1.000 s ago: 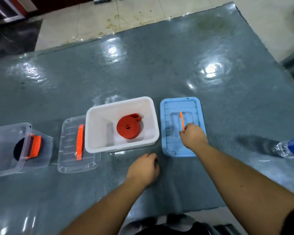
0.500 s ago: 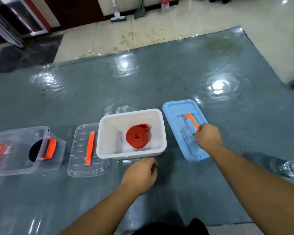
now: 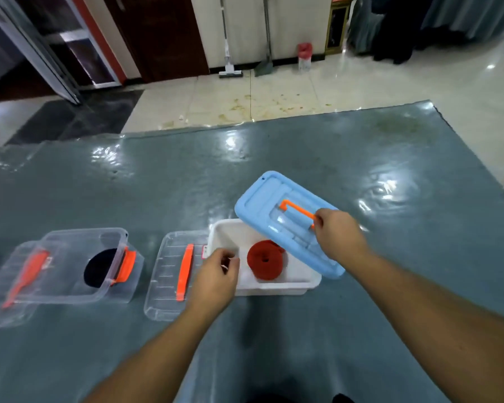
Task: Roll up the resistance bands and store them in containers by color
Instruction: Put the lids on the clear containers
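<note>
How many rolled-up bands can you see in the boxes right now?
2. A red roll lies in the white box, partly under the blue lid. A black roll sits in the clear box on the left. Others may be hidden.

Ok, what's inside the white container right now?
A rolled red band lies in the white container. The tilted blue lid, held by the right hand, covers the far right part; the left hand hides the near left corner.
</note>
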Available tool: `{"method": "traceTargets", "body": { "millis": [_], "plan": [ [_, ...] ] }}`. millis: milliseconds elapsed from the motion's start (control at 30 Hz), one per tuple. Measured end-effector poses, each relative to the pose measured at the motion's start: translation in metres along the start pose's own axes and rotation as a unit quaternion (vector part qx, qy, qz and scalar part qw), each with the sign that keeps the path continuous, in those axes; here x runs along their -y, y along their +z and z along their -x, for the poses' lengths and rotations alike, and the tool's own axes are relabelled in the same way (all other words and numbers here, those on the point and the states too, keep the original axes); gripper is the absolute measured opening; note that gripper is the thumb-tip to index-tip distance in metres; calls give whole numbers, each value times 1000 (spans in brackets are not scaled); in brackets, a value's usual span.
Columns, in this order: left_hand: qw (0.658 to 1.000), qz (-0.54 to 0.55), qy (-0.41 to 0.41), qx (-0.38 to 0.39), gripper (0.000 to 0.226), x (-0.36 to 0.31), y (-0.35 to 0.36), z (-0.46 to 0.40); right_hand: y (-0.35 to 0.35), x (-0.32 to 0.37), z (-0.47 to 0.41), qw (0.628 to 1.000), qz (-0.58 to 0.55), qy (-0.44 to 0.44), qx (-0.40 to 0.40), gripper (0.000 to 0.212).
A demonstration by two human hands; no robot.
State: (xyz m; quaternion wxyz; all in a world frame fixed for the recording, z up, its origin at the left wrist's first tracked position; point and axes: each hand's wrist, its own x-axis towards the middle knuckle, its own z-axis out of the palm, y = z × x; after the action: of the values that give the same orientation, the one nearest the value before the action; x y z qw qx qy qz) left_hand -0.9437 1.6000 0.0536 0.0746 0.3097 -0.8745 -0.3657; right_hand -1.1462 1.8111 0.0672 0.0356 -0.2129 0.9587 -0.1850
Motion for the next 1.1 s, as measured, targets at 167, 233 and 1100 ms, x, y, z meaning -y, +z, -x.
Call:
{"method": "traceTargets", "body": {
  "millis": [167, 233, 1100],
  "plan": [
    [997, 30, -63, -18, 19, 41, -27, -21, 18, 39, 9, 998, 34, -41, 38, 19],
    [997, 20, -76, -7, 20, 52, -33, -25, 26, 48, 13, 996, 56, -49, 54, 19],
    [991, 66, -106, 49, 38, 76, -24, -28, 72, 77, 27, 997, -47, 55, 6, 9]
  ]
}}
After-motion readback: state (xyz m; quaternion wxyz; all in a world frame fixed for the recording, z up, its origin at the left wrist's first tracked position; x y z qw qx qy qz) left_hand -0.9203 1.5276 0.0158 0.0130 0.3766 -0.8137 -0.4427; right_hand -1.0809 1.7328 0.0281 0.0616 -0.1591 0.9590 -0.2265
